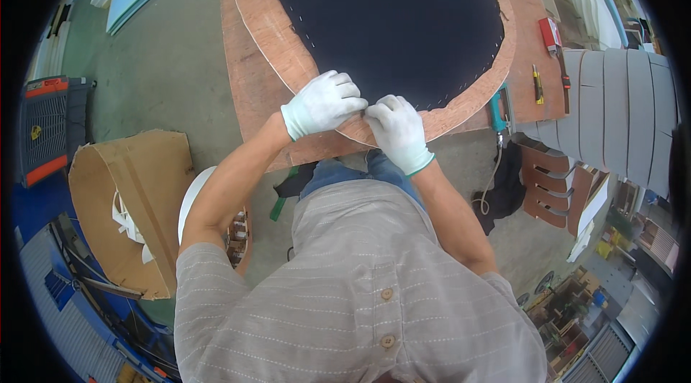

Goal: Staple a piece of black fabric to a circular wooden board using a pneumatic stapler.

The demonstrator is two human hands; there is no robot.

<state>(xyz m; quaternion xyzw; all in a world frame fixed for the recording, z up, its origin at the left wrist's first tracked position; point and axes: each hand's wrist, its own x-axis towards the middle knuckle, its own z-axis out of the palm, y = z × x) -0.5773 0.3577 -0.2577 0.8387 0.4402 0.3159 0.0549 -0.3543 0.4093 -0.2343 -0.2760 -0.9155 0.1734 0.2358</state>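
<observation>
Black fabric [389,23] lies stretched over a rounded plywood panel [277,30], with a row of small staples along its edge. At the panel's near end my left hand [325,104], in a white glove, pinches the fabric's edge between closed fingers. Close beside it my right hand [399,131], gloved the same way, pinches the same edge; the two sets of fingertips nearly meet. The bit of fabric between them is mostly hidden. To the right of my hands, a teal air staple gun [498,111] lies at the table's edge, its hose [497,167] hanging down.
The panel rests on a wooden table [241,80]. On its right side are a yellow-black utility knife [538,86], a red-handled tool [565,82] and a red box [550,34]. A cardboard box [147,210] stands at left, stacked grey slatted panels [626,106] at right.
</observation>
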